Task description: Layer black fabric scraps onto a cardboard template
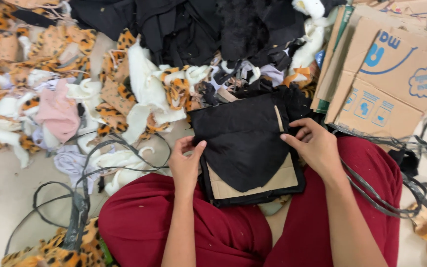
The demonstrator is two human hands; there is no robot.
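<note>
We hold a stack of black fabric pieces (245,143) with a tan cardboard pattern (253,185) sandwiched in it, resting across our lap in dark red trousers (174,217). Our left hand (186,165) pinches the stack's left edge, thumb on top, grip closed on the cloth. Our right hand (315,146) lies flat on the right side, fingers spread and pressing, not clasping. The stack sits between the two grips, its upper edge away from us. What could go wrong, we judge: the top black layer may slide off the cardboard, since only one edge is pinched. Loose black straps (381,198) beside the right grip could snag.
</note>
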